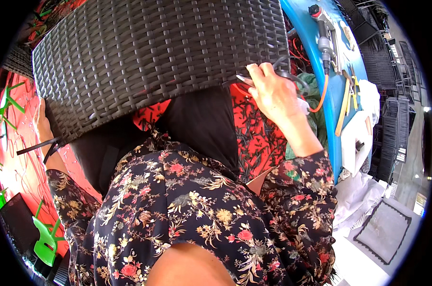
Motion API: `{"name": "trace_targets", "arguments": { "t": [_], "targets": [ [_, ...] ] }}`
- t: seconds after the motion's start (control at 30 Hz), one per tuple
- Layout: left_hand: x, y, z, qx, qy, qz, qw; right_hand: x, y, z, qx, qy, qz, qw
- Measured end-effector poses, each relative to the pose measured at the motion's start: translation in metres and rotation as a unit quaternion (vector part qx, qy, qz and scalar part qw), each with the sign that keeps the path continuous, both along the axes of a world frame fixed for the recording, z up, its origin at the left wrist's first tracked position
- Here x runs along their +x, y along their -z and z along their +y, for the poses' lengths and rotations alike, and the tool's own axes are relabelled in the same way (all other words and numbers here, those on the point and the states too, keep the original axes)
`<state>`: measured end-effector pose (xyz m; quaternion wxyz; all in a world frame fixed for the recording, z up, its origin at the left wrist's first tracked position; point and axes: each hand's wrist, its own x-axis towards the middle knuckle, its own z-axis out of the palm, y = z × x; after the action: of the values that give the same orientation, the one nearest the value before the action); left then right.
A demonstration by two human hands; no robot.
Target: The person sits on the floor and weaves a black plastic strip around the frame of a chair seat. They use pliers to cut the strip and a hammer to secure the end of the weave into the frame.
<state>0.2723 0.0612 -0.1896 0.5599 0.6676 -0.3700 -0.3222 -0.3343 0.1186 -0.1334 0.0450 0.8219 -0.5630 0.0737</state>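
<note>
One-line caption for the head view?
Right hand grips the lower edge of a dark woven panel; left hand steadies its far side.

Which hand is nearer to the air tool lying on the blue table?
Right. The right hand grips the woven panel's near edge, just left of and below the air tool on the blue table. The left hand holds the panel's far left edge.

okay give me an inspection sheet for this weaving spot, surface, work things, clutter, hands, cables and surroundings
surface: blue bench at right, red floor at left.
job's things: black woven panel across the lap; loose strand hanging at its left edge.
clutter: air tool, hand tools, white cloths on the bench.
grippers: right hand on the panel's lower right edge, pinching strands; left hand mostly hidden behind the panel's left edge.
cables: orange hose from the air tool.
surroundings: stacked woven frames at right, green plastic pieces at left.
</note>
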Motion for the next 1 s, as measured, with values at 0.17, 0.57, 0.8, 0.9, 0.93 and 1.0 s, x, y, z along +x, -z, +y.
{"name": "trace_targets", "arguments": {
  "t": [0.17, 0.57, 0.8, 0.9, 0.93, 1.0],
  "targets": [
    [-0.001, -0.001, 0.003, 0.023, 0.009, 0.032, 0.999, -0.041, 0.006, 0.025, -0.118, 0.056, -0.240, 0.962],
    [0.007, -0.004, 0.006, 0.010, -0.001, 0.030, 1.000, -0.156, 0.110, 0.115, 0.254, 0.502, -0.595, 0.574],
    [-0.028, -0.021, 0.007, 0.048, -0.011, 0.074, 0.996, -0.112, 0.093, 0.061, 0.254, 0.326, -0.705, 0.576],
    [-0.031, -0.028, 0.014, 0.043, 0.016, 0.074, 0.996, -0.096, 0.094, 0.040, 0.230, 0.237, -0.659, 0.676],
    [-0.031, -0.027, 0.012, 0.041, 0.012, 0.059, 0.997, -0.088, 0.092, 0.034, 0.206, 0.207, -0.621, 0.727],
    [-0.028, -0.026, 0.012, 0.036, 0.000, 0.027, 0.999, -0.077, 0.081, 0.033, 0.179, 0.230, -0.655, 0.697]
  ]
}}
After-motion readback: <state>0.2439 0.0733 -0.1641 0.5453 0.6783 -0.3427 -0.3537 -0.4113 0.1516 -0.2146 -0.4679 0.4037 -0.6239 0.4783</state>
